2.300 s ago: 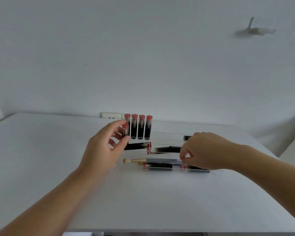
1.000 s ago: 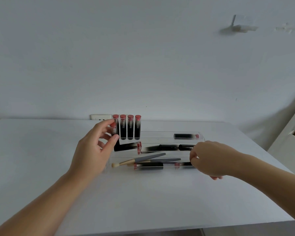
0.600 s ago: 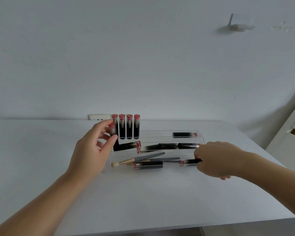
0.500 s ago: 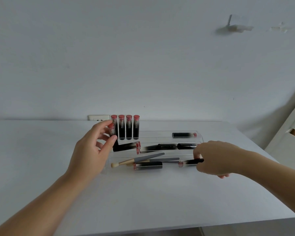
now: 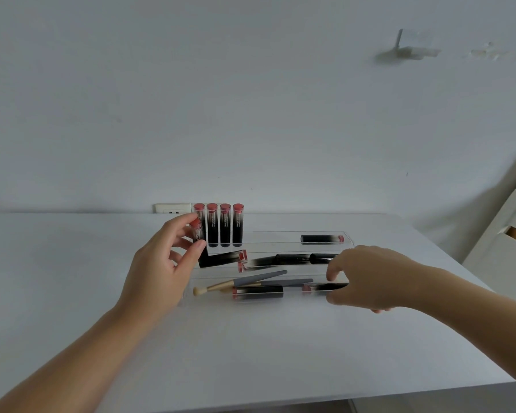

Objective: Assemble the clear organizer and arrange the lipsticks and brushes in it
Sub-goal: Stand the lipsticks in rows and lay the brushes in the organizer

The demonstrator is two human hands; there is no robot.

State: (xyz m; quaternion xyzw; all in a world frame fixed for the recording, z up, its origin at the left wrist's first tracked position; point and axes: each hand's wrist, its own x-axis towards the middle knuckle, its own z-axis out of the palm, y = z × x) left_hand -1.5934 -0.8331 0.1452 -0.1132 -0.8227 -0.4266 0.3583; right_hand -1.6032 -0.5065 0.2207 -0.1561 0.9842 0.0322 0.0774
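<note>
- The clear organizer [image 5: 347, 238] sits on the white table [image 5: 72, 278], near its far edge, stepping up in tiers toward the wall.
- Four lipsticks [image 5: 218, 223] stand upright in a row at the organizer's far left corner, red caps up.
- The left hand [image 5: 161, 269] is at the organizer's left end, thumb and fingers pinched on a fifth upright lipstick [image 5: 196, 232] just in front of that row.
- One lipstick [image 5: 321, 238] lies flat on the organizer's back tier, toward its right end.
- On the middle tier a black lipstick [image 5: 221, 259] lies at the left, with more dark tubes [image 5: 292, 259] end to end beside it.
- In the front tier lie two brushes [image 5: 239, 285], crossed over each other, and a lipstick [image 5: 258, 293] in front of them.
- The right hand [image 5: 370, 278] hovers at the organizer's right front, fingers spread apart around the end of another lying lipstick [image 5: 322, 287]; whether they touch it I cannot tell.
</note>
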